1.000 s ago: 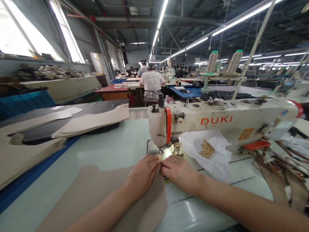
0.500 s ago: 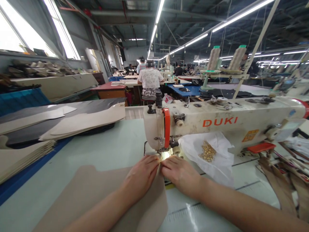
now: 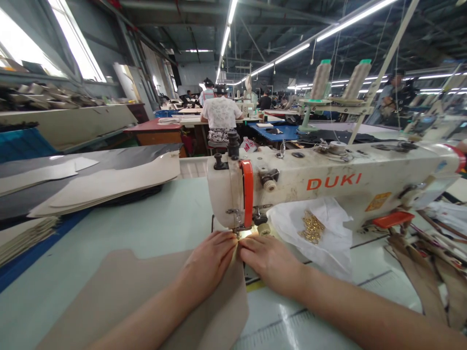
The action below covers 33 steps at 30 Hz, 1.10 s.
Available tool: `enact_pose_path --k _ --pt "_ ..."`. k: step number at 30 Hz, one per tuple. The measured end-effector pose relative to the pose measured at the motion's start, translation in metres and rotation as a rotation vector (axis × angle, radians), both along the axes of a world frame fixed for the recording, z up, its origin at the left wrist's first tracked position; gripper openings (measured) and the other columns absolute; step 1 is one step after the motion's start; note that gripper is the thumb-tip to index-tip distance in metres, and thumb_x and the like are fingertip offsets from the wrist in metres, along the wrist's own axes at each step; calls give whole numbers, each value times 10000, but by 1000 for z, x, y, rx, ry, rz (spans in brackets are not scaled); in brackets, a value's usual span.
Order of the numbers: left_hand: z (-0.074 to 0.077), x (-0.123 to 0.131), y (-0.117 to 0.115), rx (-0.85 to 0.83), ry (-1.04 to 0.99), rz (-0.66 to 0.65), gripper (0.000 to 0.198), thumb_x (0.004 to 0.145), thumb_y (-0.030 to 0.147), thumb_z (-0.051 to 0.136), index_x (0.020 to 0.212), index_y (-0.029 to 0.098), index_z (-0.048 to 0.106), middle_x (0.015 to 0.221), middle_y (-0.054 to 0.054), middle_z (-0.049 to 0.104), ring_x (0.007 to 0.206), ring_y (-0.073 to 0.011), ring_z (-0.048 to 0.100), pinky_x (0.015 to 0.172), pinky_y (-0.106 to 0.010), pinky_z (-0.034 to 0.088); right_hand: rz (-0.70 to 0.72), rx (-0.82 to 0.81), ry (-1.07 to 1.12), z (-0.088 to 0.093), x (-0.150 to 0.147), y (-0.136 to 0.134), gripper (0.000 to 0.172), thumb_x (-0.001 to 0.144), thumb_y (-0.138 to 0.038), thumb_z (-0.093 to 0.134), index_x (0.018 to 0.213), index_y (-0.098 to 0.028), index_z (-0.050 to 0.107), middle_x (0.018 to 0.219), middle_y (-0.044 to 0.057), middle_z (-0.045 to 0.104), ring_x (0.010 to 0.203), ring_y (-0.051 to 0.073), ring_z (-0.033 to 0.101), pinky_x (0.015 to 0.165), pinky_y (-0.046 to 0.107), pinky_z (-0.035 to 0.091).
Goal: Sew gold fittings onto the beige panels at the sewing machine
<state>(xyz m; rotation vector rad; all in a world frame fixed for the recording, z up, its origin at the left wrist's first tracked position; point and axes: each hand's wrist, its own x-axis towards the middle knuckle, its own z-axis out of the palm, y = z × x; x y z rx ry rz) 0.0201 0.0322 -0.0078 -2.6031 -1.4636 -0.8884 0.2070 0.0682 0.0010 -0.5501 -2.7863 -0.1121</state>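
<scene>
The pale green worktop (image 3: 153,228) runs wide across the room, and the long cream sewing machine (image 3: 328,182) sits across its far side. A stack of cut panels (image 3: 109,182) lies off to the left. A tan panel (image 3: 120,287) is spread flat on the near worktop, its far corner under the machine's head. The left hand (image 3: 209,262) presses flat on that corner and the right hand (image 3: 272,262) lies flat beside it, fingertips meeting below the needle, neither gripping anything. A white bag (image 3: 328,248) beside the right hand carries small gold fittings (image 3: 312,227).
</scene>
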Motion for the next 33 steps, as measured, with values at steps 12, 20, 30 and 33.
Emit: enact_pose_path --k 12,20,30,33 --pt "-2 -2 1 14 3 15 250 913 231 434 973 173 670 988 -69 686 956 -191 606 879 -334 521 -5 -6 10 1 -1 -2 48 893 -161 546 930 -135 562 977 59 607 908 196 530 774 327 429" --pt "2 0 -2 -4 19 23 260 911 214 419 1000 168 659 1016 -79 681 974 -199 603 889 -354 521 -12 32 21 -1 -1 -2 40 890 -157 550 908 -138 580 985 68 615 934 194 537 835 320 419" --pt "6 2 -8 -20 86 66 309 926 218 363 1021 145 647 1046 -84 679 1010 -204 592 927 -377 506 24 60 -27 2 5 -12 71 913 -170 520 916 -137 583 924 60 620 912 182 533 842 324 404" --pt "5 2 -9 -19 106 84 324 924 221 357 1032 141 651 1067 -87 676 1029 -205 591 945 -373 499 35 54 -32 3 5 -12 72 914 -193 528 907 -146 582 913 47 616 909 178 531 836 319 400"
